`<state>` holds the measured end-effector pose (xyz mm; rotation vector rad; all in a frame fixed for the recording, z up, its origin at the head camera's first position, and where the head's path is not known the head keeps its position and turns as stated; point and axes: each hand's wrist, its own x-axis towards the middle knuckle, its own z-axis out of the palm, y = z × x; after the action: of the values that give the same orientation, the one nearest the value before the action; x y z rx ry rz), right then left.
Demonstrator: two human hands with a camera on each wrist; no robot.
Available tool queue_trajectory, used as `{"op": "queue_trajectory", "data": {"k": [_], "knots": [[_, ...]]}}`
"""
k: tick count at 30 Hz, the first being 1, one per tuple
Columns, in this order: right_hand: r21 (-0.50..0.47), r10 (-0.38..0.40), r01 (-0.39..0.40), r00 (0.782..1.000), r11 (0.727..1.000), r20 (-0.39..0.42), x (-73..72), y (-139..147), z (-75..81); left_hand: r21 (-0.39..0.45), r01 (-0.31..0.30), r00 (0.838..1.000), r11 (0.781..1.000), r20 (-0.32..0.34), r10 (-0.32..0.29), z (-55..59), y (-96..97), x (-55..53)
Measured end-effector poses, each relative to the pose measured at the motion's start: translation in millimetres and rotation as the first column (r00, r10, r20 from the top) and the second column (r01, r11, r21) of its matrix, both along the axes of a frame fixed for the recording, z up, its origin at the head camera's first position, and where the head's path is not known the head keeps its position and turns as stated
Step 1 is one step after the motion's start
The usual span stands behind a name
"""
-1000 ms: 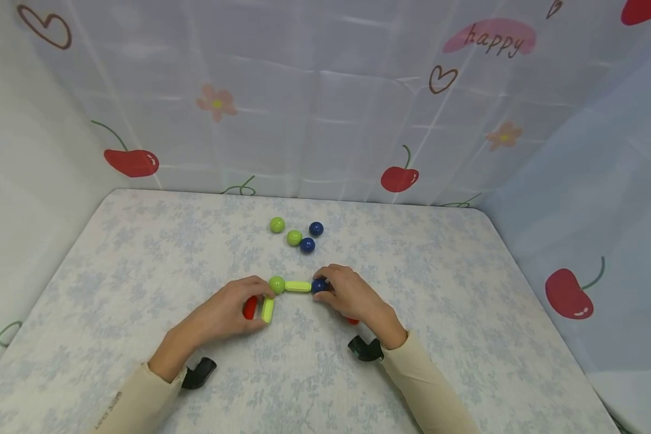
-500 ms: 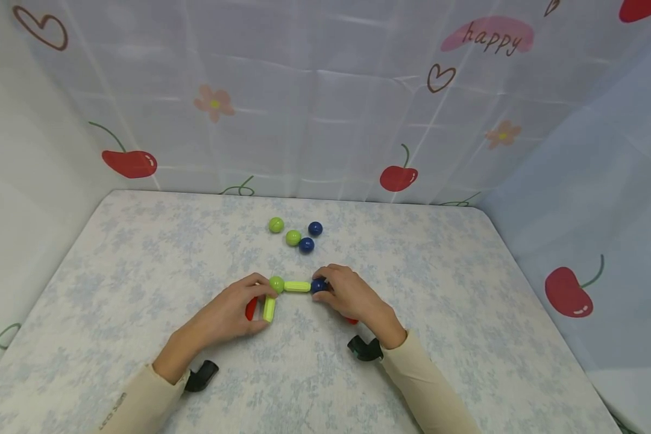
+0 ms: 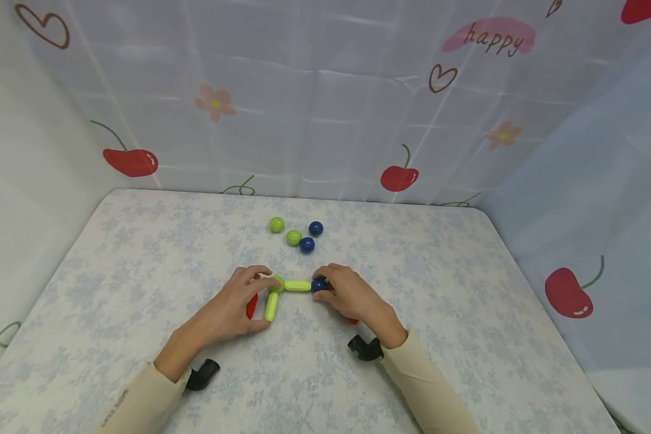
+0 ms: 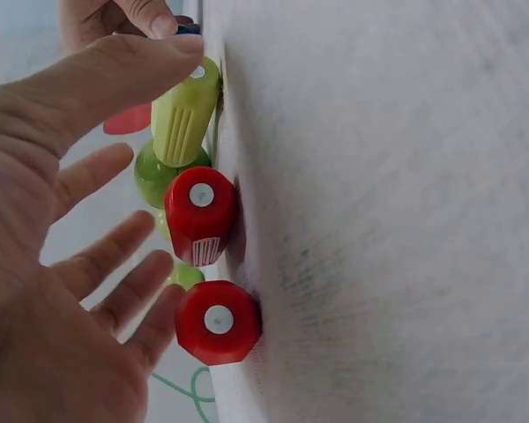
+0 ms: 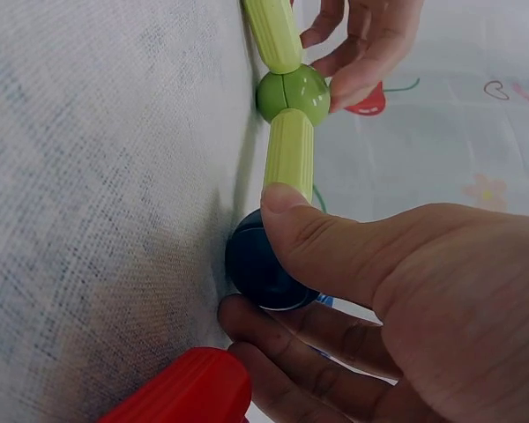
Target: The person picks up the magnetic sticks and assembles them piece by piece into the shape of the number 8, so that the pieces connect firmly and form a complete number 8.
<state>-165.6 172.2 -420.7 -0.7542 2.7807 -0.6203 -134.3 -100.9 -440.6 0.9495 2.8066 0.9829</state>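
Observation:
My left hand (image 3: 225, 313) has its thumb at the near end of a light yellow-green rod (image 3: 271, 307) and its index finger on the green ball (image 5: 293, 92) at the far end. A second yellow-green rod (image 3: 298, 286) runs sideways from that ball to a dark blue ball (image 3: 318, 285). The thumb and fingers of my right hand (image 3: 352, 295) pinch the blue ball. Two red rods (image 4: 201, 207) lie beneath my left hand, its other fingers spread beside them. Another red rod (image 5: 189, 392), mostly hidden from the head view, is beneath my right hand.
Beyond the hands lie two loose green balls (image 3: 276, 225) and two loose dark blue balls (image 3: 316, 228). A pale floral cloth covers the table (image 3: 157, 253). A printed curtain (image 3: 304, 120) stands behind the table's far edge.
The left index finger has moved onto the green ball, and the other fingers have lifted and spread. The near rod has swung slightly right. My right hand stays on the blue ball.

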Motion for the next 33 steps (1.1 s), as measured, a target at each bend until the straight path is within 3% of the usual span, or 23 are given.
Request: {"op": "queue_trajectory", "data": {"k": [7,19,26,33], "knots": [[0.001,-0.001,0.001,1.0,1.0,0.01,-1.2,-0.4,-0.4,-0.029,0.026,0.999,0.999,0.029,-0.026,-4.7,-2.2,-3.5],[-0.011,0.035,-0.034,0.998,0.999,0.059,-11.7,6.7,13.6,0.063,0.004,0.987,0.998,0.161,-0.014,-4.2,-6.7,-5.3],[-0.02,0.053,-0.053,0.999,0.998,-0.002,-34.1,6.5,23.0,0.092,0.023,0.98,0.996,0.193,-0.041,-5.2,-7.8,-7.3],[0.049,0.07,-0.068,0.997,0.996,-0.028,-59.1,-8.3,26.2,0.127,0.072,0.98,0.989,0.176,-0.094,-6.1,-11.6,-8.8]]}}
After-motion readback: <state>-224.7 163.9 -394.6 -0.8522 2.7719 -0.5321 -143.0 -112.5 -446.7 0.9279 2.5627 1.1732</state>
